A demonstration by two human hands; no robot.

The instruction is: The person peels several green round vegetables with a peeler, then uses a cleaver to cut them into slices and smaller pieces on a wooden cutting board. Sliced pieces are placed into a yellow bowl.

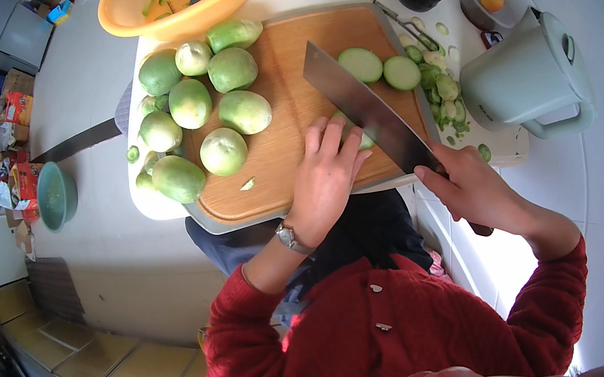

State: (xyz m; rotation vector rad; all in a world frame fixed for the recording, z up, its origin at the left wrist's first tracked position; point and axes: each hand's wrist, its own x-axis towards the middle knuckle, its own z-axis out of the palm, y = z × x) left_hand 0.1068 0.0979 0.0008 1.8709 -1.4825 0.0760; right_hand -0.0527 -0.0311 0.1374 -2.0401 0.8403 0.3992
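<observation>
My right hand [468, 183] grips the handle of a broad cleaver [363, 105], whose blade slants up and left over the wooden cutting board [285, 94]. Beside the blade, the fingers of my left hand [329, 168] rest on a piece of green radish [365, 141], mostly hidden by the hand and blade. Past the blade lie two cut radish pieces [360, 64] [401, 73], their pale faces up. Several peeled green radish chunks [244, 112] crowd the board's left side and spill onto the table. A small sliver [247, 185] lies near the board's front edge.
An orange plastic basin [188, 24] with cut green strips stands at the far left. Peelings and end slices [445, 90] lie right of the board, near a peeler [407, 24]. A pale green kettle [525, 76] and a bowl with fruit [479, 6] stand farther right.
</observation>
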